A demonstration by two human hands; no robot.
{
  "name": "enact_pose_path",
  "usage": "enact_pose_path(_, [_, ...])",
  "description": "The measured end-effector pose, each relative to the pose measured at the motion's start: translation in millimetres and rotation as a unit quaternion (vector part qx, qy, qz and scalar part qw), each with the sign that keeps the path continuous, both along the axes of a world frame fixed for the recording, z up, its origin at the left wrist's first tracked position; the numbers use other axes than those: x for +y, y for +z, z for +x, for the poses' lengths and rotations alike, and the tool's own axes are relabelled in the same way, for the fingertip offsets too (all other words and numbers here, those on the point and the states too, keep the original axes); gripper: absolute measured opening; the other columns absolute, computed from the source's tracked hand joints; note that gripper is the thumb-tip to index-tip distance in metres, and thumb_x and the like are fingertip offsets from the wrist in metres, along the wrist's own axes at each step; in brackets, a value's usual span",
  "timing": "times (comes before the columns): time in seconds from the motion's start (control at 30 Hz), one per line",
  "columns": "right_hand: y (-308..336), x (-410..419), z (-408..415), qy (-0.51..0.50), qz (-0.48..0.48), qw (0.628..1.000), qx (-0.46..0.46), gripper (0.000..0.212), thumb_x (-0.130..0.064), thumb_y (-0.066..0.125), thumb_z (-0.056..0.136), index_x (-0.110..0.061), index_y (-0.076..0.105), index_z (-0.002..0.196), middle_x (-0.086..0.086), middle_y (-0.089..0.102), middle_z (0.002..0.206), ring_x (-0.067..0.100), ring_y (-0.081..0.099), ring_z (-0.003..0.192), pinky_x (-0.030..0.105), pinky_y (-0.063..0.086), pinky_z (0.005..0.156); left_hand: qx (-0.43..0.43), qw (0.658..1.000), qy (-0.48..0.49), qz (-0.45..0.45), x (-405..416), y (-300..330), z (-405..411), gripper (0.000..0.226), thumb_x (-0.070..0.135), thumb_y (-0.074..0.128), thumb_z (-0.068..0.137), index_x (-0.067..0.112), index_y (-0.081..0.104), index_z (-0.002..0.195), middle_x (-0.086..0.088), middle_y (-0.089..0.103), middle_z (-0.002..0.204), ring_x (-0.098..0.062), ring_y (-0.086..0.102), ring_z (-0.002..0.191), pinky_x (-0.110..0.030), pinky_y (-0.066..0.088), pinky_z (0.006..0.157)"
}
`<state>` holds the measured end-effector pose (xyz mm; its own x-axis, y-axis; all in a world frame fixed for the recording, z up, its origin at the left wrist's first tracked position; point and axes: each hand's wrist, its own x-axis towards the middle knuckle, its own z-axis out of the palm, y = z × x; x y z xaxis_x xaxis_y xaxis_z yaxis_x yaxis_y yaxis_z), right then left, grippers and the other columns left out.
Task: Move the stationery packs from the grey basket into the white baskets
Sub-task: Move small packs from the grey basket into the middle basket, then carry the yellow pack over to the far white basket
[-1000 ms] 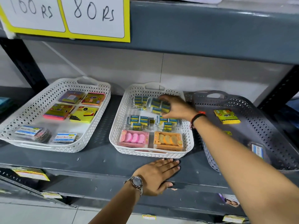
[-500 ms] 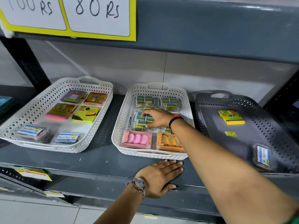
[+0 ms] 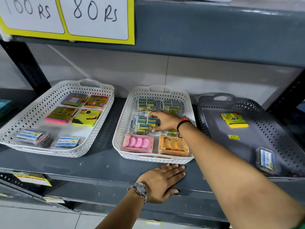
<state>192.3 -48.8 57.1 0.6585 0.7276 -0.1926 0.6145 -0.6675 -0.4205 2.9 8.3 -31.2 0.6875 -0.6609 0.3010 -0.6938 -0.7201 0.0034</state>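
Stationery packs, two of them, lie in the dark grey perforated plastic basket (image 3: pixel 212 116) on the right: a clear blister pack with a blue-and-white label (image 3: pixel 266 160) near, a yellow sticky-note pad (image 3: pixel 234 120) far, both well apart from either hand. Nearest, the left hand (image 3: pixel 162 183) lies flat and open on the grey metal shelf (image 3: pixel 92 164) edge, holding nothing. Farther, the right hand (image 3: pixel 165 120) reaches into the middle white perforated basket (image 3: pixel 122 128), fingertips curled onto a clear packet of blue-wrapped erasers (image 3: pixel 145 123) (a firm grasp cannot be confirmed).
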Motion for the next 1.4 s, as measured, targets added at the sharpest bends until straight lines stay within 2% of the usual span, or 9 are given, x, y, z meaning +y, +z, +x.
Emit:
enact_pose_path(0.3, [-6,2,-2,-0.001,0.021,1.0,0.003,0.058,-0.02,0.075,0.075,-0.015,0.051,0.127,0.008,0.05,0.139,0.023,0.044,0.129,0.031,0.034,0.107,-0.008,1.0,0.003,0.001,0,3,-1,0.057,0.041,0.067,0.08,0.014,0.054,0.128,-0.002,0.056,0.135,-0.017,0.055,0.121,-0.032,0.046,0.096])
enact_pose_path(0.5, [2,-14,-2,-0.03,0.056,0.998,-0.004,0.06,-0.031,0.07,0.079,-0.013,0.047,0.132,0.01,0.048,0.14,0.025,0.045,0.128,0.033,0.036,0.105,0.002,1.0,0.009,0.009,-1,6,-2,0.056,0.039,0.064,0.083,0.014,0.051,0.131,-0.004,0.053,0.137,-0.018,0.052,0.123,-0.034,0.044,0.098])
enact_pose_path(0.6, [15,-48,5,-0.072,0.105,0.988,-0.091,0.045,-0.026,0.065,0.084,-0.007,0.055,0.124,0.014,0.059,0.127,0.028,0.055,0.117,0.034,0.044,0.097,-0.009,0.999,0.011,0.031,-1,8,-2,0.057,0.044,0.063,0.081,0.016,0.053,0.13,0.0,0.054,0.136,-0.014,0.053,0.122,-0.03,0.045,0.097])
enact_pose_path(0.73, [22,-123,20,-0.241,0.127,0.947,-0.171,0.031,-0.027,0.059,0.087,-0.008,0.06,0.112,0.015,0.063,0.116,0.03,0.06,0.104,0.038,0.051,0.088,-0.003,0.999,0.005,0.05,-2,8,-2,0.058,0.047,0.061,0.081,0.019,0.052,0.13,0.003,0.054,0.136,-0.012,0.053,0.122,-0.027,0.047,0.096])
enact_pose_path(0.87, [12,-201,22,-0.392,0.046,0.899,-0.19,0.035,-0.028,0.059,0.086,-0.007,0.06,0.114,0.024,0.065,0.115,0.039,0.062,0.102,0.041,0.052,0.081,0.007,0.999,0.0,0.052,-2,8,-1,0.058,0.049,0.059,0.08,0.021,0.053,0.13,0.004,0.055,0.135,-0.01,0.054,0.121,-0.026,0.049,0.094])
enact_pose_path(0.97, [0,-233,18,-0.45,-0.019,0.884,-0.126,0.042,-0.031,0.061,0.085,-0.004,0.059,0.117,0.028,0.064,0.117,0.042,0.06,0.106,0.045,0.05,0.085,0.026,0.999,0.006,0.042,-3,10,-1,0.051,0.049,0.037,0.089,0.022,0.054,0.129,0.005,0.055,0.134,-0.009,0.054,0.12,-0.025,0.05,0.094])
enact_pose_path(1.1, [-5,-245,18,-0.39,-0.104,0.911,-0.083,0.054,-0.036,0.052,0.09,-0.012,0.041,0.138,0.018,0.044,0.143,0.035,0.044,0.128,0.045,0.038,0.106,0.037,0.998,0.025,0.037,-2,10,-3,0.068,0.04,-0.003,0.096,0.021,0.053,0.129,0.005,0.055,0.134,-0.01,0.053,0.121,-0.025,0.05,0.093])
enact_pose_path(1.27, [-12,-242,19,-0.326,-0.206,0.921,-0.046,0.049,-0.023,0.037,0.098,-0.017,0.026,0.145,0.008,0.02,0.156,0.031,0.029,0.139,0.041,0.029,0.113,0.04,0.998,0.02,0.034,-2,13,-3,0.069,0.04,-0.003,0.096,0.019,0.054,0.129,0.003,0.054,0.135,-0.011,0.053,0.121,-0.028,0.051,0.093])
enact_pose_path(1.4, [-1,-237,20,-0.304,-0.248,0.918,-0.066,0.046,-0.006,0.039,0.093,-0.019,0.045,0.137,0.011,0.039,0.148,0.032,0.043,0.13,0.035,0.038,0.104,0.05,0.998,0.017,0.03,-3,15,-3,0.06,0.041,0.009,0.097,0.019,0.054,0.129,0.002,0.054,0.135,-0.012,0.053,0.121,-0.029,0.05,0.093])
